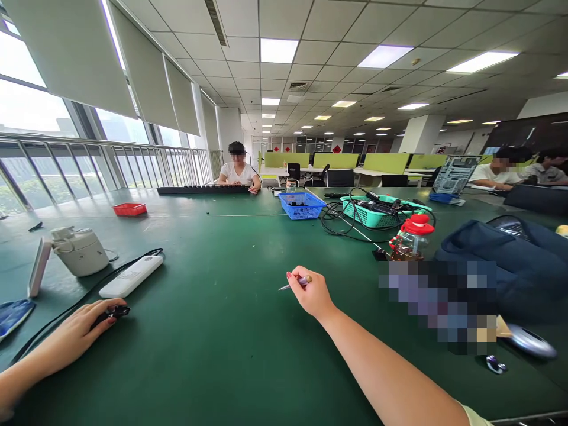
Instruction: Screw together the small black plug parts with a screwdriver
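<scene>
My right hand (316, 294) is raised over the middle of the green table, its fingers pinched around a slim pen (284, 287). The pen's thin tip points left, and its other end shows above my fingers. On the left, my left hand (84, 324) rests low by the table surface, fingers curled over a small glossy black object (120, 310). Part of that object is hidden under my fingers, and its kind is unclear. Just beyond my left hand lies a white power strip (132, 276) with a black cable (66, 310).
A white bottle (82, 251) and a phone-like slab (39, 267) stand left. Ahead are a red tray (129, 209), a blue basket (302, 206) and a teal basket (368, 216) with cables. A red-lidded bottle (410, 239) and dark bag (523, 266) sit right. A person (237, 171) sits opposite.
</scene>
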The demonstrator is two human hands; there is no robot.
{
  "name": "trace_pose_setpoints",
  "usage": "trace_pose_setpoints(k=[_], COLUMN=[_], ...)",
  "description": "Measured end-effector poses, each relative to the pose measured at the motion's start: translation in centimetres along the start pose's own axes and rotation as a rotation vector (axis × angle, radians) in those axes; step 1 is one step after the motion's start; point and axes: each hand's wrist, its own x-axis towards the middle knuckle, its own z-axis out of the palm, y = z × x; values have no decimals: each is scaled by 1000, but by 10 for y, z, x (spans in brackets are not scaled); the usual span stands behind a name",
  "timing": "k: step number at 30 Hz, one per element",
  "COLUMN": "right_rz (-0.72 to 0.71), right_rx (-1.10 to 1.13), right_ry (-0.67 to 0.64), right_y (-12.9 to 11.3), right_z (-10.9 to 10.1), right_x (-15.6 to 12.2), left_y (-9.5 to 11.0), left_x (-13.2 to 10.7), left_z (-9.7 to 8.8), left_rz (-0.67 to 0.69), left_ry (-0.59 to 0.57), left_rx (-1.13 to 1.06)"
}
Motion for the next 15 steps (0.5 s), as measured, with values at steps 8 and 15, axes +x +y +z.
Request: trace_pose_setpoints(k=[8,15], right_rz=[-9,-22], right_rx=[-13,-16], right_ry=[-8,-12], right_y=[1,0], right_z=[-1,-1], right_x=[0,1], left_y=[7,-6], left_x=[12,25], left_z=[5,5], left_rz=[22,-29], left_ry=[-10,-65], left_rx=[70,222])
